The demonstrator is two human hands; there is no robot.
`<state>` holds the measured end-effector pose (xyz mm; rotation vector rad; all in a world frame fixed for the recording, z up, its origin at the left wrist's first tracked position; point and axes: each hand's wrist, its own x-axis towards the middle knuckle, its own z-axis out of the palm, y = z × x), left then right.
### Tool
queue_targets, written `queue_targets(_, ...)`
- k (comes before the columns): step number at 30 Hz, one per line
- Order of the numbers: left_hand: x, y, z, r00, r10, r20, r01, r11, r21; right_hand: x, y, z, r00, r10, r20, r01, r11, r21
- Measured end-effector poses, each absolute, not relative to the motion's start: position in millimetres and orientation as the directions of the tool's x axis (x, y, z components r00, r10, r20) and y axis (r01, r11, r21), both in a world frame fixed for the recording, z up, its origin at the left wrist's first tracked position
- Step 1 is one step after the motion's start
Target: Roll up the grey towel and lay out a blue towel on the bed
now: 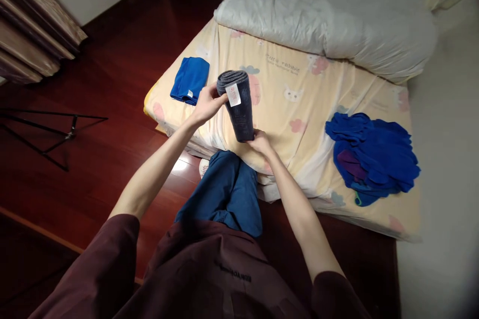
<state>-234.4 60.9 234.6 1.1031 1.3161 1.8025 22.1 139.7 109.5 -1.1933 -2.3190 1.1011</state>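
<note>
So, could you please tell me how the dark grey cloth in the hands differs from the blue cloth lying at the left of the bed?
The grey cloth is rolled into a tube and held upright above the bed by the left hand and right hand; the blue cloth lies folded flat on the sheet, untouched. The grey cloth is dark grey, the blue cloth bright blue. Both carry a small white label.

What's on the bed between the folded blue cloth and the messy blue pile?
In the head view, the rolled dark grey towel, held at its ends by the left hand and right hand, lies between the folded blue cloth and the blue pile; otherwise, bare printed sheet.
</note>
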Motion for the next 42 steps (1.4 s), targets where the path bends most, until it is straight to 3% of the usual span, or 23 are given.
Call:
queue_targets(6,-319.3,62.2,247.9,-0.400,0.831,0.386,0.277,-0.292,0.915,-89.6,135.6,93.4,-0.578,0.815,-0.054,0.591,0.372,-0.716)
queue_targets(14,-425.1,61.1,225.5,-0.503,0.782,0.368,0.370,-0.190,0.910,-210.1,127.9,84.3,-0.662,0.749,0.018,0.434,0.403,-0.806)
queue_targets(20,-470.7,59.8,210.4,-0.500,0.749,0.434,0.508,-0.152,0.848,-269.5,124.2,71.1,-0.639,0.768,0.041,0.425,0.397,-0.813)
queue_targets(26,-465.1,56.8,218.6,-0.457,0.768,0.448,0.555,-0.148,0.819,-281.8,122.0,53.5,-0.649,0.760,-0.023,0.376,0.294,-0.878)
queue_targets(34,-466.2,65.4,209.7,-0.441,0.804,0.400,0.450,-0.188,0.873,-279.0,120.8,43.0,-0.637,0.768,-0.070,0.469,0.314,-0.826)
queue_targets(38,-465.2,69.2,212.2,-0.555,0.691,0.464,0.550,-0.114,0.827,-274.2,118.7,60.9,-0.642,0.760,-0.105,0.456,0.268,-0.848)
queue_targets(42,-410.3,30.2,213.4,-0.649,0.549,0.526,0.633,0.007,0.774,-225.6,93.7,74.8,-0.557,0.829,-0.046,0.417,0.232,-0.879)
